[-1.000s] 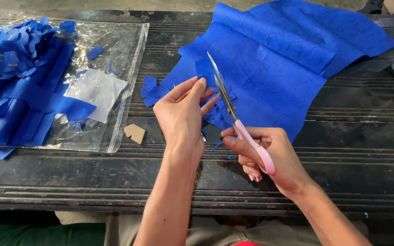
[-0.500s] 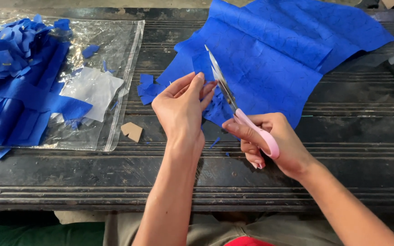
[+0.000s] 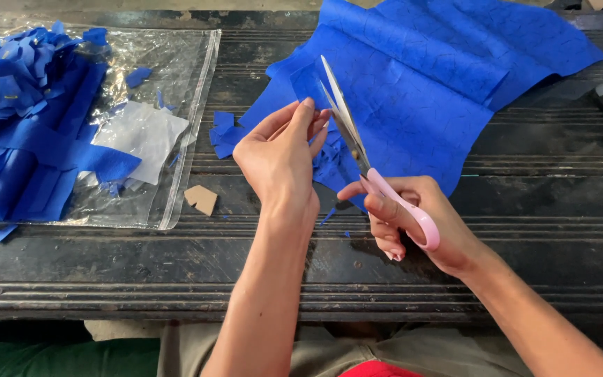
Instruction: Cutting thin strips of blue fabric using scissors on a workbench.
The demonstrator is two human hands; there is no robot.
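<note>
- Two hands are seen at work over the dark, ridged wooden bench (image 3: 525, 230), and a cutting step looks to be in hand.
- The pink-handled scissors with long steel blades (image 3: 357, 139) are gripped by the right hand (image 3: 420, 223), fingers curled tight through the loops; the blades are parted a bit, tips pointing away.
- The near edge of the big crinkled blue sheet of thin material (image 3: 441, 91) is pinched by the left hand (image 3: 280, 157), fingertips pressed together right beside the blades.
- Next move, at a guess: the pinched bit would need to be kept taut and fingertips kept clear of the blades.
- The sheet is spread mid-bench, creased, its near edge ragged with small blue offcuts (image 3: 223, 132) beside it.
- A heap of blue strips (image 3: 15, 105) is piled on a clear plastic bag (image 3: 183, 91) off left.
</note>
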